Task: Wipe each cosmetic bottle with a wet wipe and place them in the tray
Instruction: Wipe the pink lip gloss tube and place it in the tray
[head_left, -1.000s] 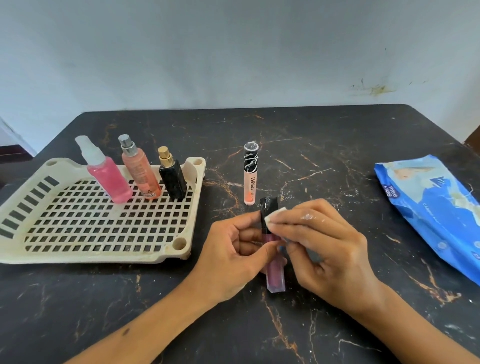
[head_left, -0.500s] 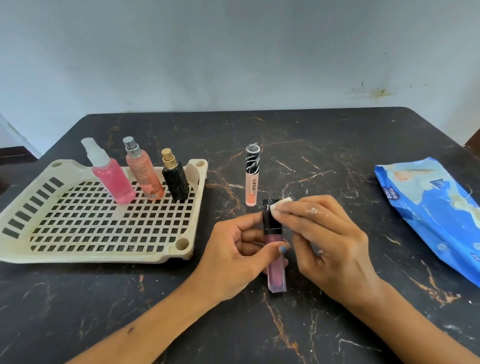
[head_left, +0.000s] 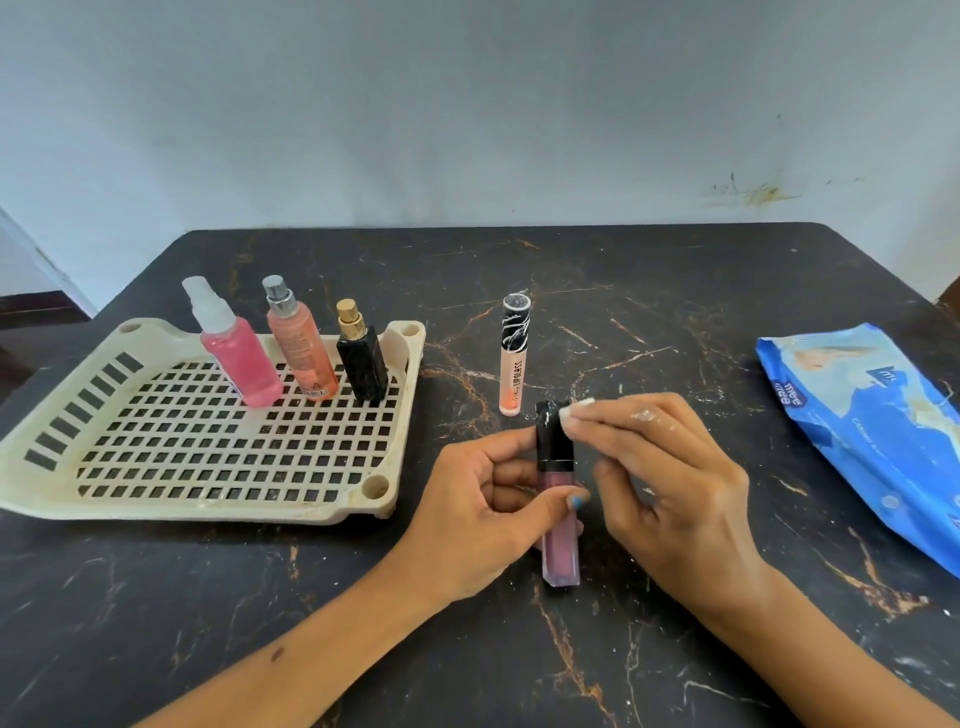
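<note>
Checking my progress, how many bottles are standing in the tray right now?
3, all along the tray's far edge: pink spray bottle leftmost, peach bottle in the middle, black bottle rightmost. None appear hidden.

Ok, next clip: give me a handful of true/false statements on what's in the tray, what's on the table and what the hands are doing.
1. Three bottles stand in the tray. True: the pink spray bottle, the peach bottle and the black bottle.
2. The peach lip gloss lies flat in the tray. False: it stands upright on the table, right of the tray.
3. The left hand holds the pink lip gloss. True.
4. The right hand is empty. False: its fingers pinch a white wipe against the gloss's black cap.
5. The wipes pack sits inside the tray. False: it lies on the table at the far right.
</note>
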